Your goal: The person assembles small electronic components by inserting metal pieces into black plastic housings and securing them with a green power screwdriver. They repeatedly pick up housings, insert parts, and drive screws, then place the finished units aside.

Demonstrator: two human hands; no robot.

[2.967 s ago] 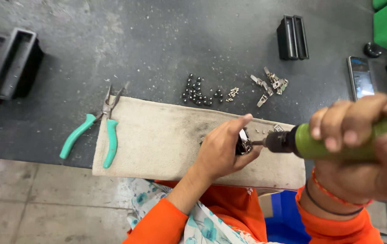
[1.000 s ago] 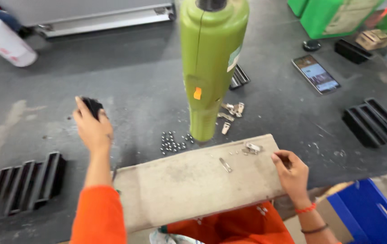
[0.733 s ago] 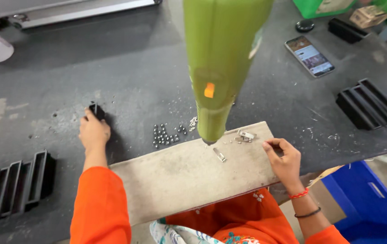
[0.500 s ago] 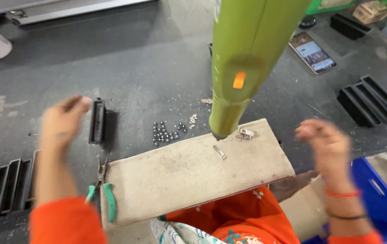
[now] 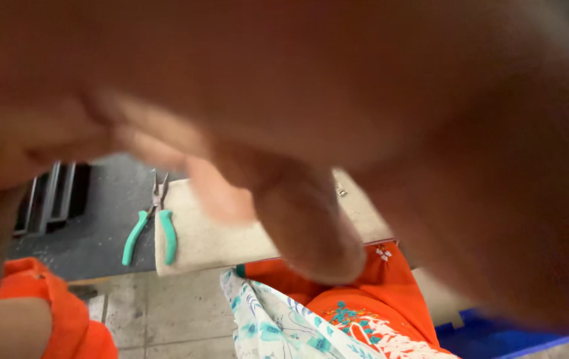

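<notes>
Head view was mostly filled by blurred hands (image 5: 311,133) close to the lens, their grip impossible to tell, while teal-handled pliers (image 5: 151,229) lay at the left end of a beige board (image 5: 231,233) on the dark counter (image 5: 105,199).

Dark grey desk (image 5: 98,233) showing at lower left, scuffed and speckled; pale tiled floor (image 5: 164,312) with grout lines lying below its edge; blue bin (image 5: 497,336) sitting at bottom right; lighting looking even, most of view blurred out
</notes>
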